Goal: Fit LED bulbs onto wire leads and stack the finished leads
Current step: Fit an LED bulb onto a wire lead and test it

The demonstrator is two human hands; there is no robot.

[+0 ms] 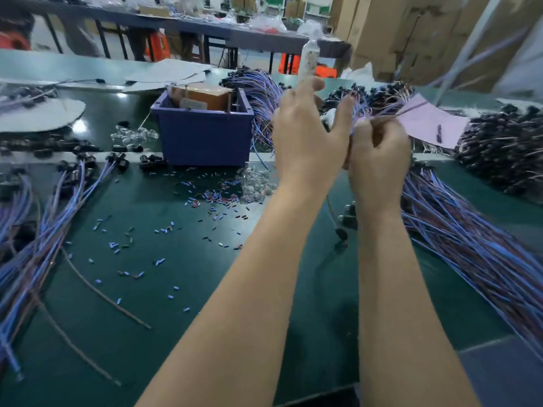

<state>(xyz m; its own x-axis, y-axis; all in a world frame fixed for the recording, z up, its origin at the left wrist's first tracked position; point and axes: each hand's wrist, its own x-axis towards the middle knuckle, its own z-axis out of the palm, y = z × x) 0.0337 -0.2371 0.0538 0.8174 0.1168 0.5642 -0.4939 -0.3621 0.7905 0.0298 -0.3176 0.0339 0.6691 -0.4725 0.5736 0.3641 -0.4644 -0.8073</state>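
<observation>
Gripping wire lead [411, 108], right hand [379, 160]

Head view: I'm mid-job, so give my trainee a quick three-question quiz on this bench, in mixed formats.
1. True or false: the right hand grips a wire lead.
2. What stands in the blue bin? A) a brown box B) a roll of tape C) scissors
3. Fill in: the heap of clear bulbs in front of the bin lies on a ____ mat.
Key: 1 true; 2 A; 3 green.
</observation>
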